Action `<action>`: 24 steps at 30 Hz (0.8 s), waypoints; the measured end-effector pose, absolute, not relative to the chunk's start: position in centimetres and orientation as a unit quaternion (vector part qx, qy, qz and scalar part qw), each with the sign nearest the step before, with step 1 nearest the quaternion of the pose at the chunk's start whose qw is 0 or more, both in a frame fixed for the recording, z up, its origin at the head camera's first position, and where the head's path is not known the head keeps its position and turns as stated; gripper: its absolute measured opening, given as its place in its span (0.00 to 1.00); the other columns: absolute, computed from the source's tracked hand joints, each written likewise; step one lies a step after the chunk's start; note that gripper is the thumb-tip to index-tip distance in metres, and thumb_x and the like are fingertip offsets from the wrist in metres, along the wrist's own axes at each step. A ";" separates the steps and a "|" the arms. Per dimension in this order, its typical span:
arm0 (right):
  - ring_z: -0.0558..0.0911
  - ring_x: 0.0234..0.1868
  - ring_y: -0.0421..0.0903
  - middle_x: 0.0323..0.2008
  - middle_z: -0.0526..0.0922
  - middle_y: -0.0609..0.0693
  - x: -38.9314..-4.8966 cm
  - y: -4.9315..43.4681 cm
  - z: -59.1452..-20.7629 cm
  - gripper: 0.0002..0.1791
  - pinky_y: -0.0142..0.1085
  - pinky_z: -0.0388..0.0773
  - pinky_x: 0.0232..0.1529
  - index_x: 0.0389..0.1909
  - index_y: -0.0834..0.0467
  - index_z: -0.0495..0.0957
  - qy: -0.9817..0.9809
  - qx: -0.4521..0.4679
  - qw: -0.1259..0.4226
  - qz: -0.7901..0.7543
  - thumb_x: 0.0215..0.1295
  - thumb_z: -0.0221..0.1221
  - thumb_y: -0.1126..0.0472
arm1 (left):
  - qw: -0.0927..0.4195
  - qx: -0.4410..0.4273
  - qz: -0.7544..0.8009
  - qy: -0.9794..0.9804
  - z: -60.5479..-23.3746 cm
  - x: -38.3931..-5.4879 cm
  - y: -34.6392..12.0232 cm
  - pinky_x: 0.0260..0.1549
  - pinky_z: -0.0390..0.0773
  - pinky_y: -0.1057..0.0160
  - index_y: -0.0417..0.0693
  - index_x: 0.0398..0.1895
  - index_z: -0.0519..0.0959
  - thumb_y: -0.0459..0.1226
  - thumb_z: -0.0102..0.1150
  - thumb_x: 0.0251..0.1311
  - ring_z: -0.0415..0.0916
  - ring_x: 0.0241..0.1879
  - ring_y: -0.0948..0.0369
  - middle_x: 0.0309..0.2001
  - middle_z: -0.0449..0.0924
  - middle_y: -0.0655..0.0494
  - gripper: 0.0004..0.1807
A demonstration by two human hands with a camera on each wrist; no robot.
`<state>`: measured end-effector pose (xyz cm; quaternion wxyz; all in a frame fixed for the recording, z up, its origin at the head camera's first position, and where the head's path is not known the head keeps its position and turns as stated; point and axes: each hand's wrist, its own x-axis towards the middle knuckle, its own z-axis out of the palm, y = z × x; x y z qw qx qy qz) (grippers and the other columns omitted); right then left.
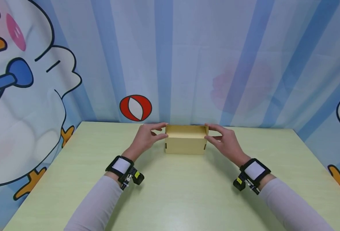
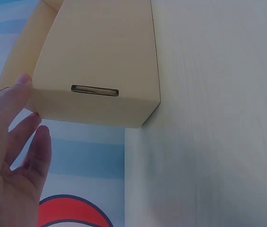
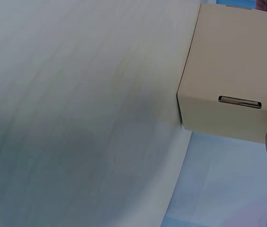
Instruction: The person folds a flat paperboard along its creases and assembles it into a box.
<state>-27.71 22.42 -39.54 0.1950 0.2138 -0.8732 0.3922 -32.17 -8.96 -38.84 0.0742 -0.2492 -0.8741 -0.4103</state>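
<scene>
A small tan cardboard box [image 1: 185, 146] stands near the back edge of the table, its top uncovered and its long front panel toward me. My left hand [image 1: 147, 138] holds the box's left end, thumb at the front upper corner and a finger at the rear one. At the opposite end my right hand [image 1: 225, 139] grips in much the same way. The left wrist view shows a narrow slot in the end of the box [image 2: 95, 47], with the thumb on its upper rim. A similar slot shows on the box [image 3: 233, 56] in the right wrist view, where part of the right hand is out of frame.
The pale wooden table [image 1: 170, 189] ends just behind the box. A striped blue cloth backdrop [image 1: 184, 64] rises there, printed with a red and white ball [image 1: 135, 108] and a large white duck [image 1: 22, 128] at the left. Each wrist wears a strapped camera.
</scene>
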 end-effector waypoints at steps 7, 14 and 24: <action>0.89 0.44 0.51 0.60 0.81 0.57 -27.8 22.5 -39.4 0.29 0.35 0.85 0.43 0.63 0.57 0.76 -0.874 0.223 0.181 0.393 0.58 0.68 0.66 | 0.075 -0.251 -0.405 -0.876 -38.8 -32.2 -9.1 0.44 0.86 0.58 0.52 0.60 0.80 0.40 0.70 0.56 0.81 0.53 0.51 0.58 0.83 0.52 0.26; 0.87 0.50 0.53 0.59 0.82 0.58 -27.7 22.5 -39.5 0.28 0.37 0.85 0.44 0.61 0.59 0.77 -0.876 0.225 0.186 0.383 0.58 0.68 0.66 | 0.080 -0.256 -0.399 -0.877 -38.9 -32.2 -9.3 0.43 0.86 0.59 0.53 0.59 0.81 0.40 0.70 0.56 0.82 0.52 0.52 0.55 0.84 0.51 0.25; 0.87 0.51 0.53 0.57 0.83 0.57 -27.6 22.4 -39.6 0.26 0.38 0.85 0.43 0.60 0.56 0.78 -0.878 0.228 0.198 0.371 0.58 0.68 0.66 | 0.078 -0.265 -0.393 -0.877 -39.0 -32.1 -9.5 0.42 0.86 0.60 0.53 0.59 0.81 0.40 0.70 0.56 0.83 0.52 0.52 0.55 0.84 0.48 0.25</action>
